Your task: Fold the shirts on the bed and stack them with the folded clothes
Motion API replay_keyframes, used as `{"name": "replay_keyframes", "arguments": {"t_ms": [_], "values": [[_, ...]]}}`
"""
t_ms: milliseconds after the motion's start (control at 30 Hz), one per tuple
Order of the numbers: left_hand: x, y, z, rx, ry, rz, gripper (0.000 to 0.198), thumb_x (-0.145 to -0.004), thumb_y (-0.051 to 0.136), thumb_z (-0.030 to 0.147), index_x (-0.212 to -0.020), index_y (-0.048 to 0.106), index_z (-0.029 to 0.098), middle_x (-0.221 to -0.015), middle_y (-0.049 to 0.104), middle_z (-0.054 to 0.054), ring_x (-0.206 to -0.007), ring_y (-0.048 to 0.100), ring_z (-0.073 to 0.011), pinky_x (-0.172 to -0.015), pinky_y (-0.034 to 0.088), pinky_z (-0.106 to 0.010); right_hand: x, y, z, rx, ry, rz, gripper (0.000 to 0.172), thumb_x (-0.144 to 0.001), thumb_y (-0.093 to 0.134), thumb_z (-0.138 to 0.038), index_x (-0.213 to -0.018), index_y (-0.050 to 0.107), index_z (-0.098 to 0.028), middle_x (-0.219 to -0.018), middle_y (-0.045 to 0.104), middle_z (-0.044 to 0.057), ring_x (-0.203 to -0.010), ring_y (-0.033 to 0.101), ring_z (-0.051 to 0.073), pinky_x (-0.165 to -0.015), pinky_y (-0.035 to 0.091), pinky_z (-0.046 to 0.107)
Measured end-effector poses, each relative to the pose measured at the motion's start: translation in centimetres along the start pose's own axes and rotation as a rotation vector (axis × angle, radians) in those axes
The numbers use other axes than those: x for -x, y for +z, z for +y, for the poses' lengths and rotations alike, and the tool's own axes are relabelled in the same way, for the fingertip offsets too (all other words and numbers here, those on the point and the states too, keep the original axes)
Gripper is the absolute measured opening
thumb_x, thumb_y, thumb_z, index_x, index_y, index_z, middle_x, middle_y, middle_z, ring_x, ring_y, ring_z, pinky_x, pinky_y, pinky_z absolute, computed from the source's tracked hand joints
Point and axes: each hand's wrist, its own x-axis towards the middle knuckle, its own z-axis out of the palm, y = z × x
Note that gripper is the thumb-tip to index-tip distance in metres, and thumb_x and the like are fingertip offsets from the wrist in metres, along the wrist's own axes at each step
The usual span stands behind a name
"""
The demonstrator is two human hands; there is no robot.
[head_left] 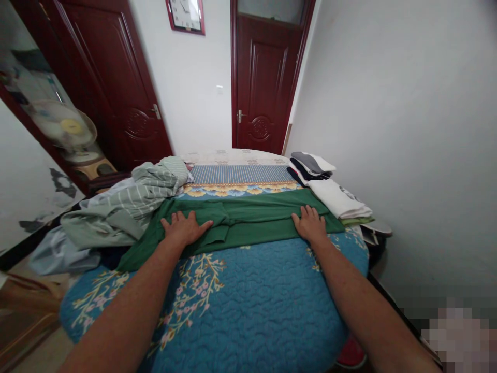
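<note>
A green garment (256,228) lies spread lengthwise across the table, its sides folded inward and a sleeve-like flap showing near the left. On its left part rests my left hand (183,228), palm down with the fingers spread. My right hand (310,224) lies flat on the right part, fingers apart. Neither hand grips the cloth. Beyond the left hand the garment runs under a heap of loose clothes (151,181) in pale green and grey. To the right of my right hand, folded white cloth (337,199) touches the garment's far right end.
A blue quilted cover (264,295) with flower sprigs lies over the near table. Folded clothes (310,163) are stacked at the back right. Wooden furniture (27,311) stands at the lower left. A fan (66,127), dark red doors (267,77) and a wall clock (187,14) are farther off.
</note>
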Motion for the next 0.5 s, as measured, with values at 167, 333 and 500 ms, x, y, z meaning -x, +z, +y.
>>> {"name": "replay_keyframes", "arguments": {"t_ms": [167,333,500], "values": [[-1.4,0.0,0.5,0.001,0.114,0.178,0.082,-0.102,0.03,0.069,-0.137,0.068,0.005,-0.14,0.066,-0.03,-0.132,0.061,-0.0429,-0.114,0.044,-0.055,0.8,-0.4,-0.9,-0.041,-0.063,0.197,0.064,-0.109,0.034,-0.048,-0.158,0.053,-0.012,-0.17,0.041,0.02,-0.158,0.033,0.037,-0.126,0.026,0.066],[-1.6,2.5,0.6,0.046,0.146,0.271,0.078,-0.103,0.033,0.067,-0.16,0.053,0.017,-0.168,0.047,-0.021,-0.156,0.039,-0.0406,-0.125,0.031,-0.06,1.2,-0.9,-3.1,-0.177,-0.348,0.3,0.055,-0.108,0.039,-0.036,-0.154,0.058,-0.013,-0.166,0.049,0.019,-0.155,0.042,0.033,-0.128,0.031,0.057],[-1.6,2.5,0.6,0.084,0.112,0.2,0.086,-0.101,0.03,0.076,-0.165,0.047,0.021,-0.174,0.038,-0.019,-0.162,0.03,-0.0423,-0.128,0.021,-0.068,0.8,-0.8,-9.8,-0.307,-0.714,0.113,0.053,-0.11,0.038,-0.034,-0.157,0.057,-0.017,-0.164,0.053,0.013,-0.156,0.043,0.026,-0.13,0.033,0.049]]}}
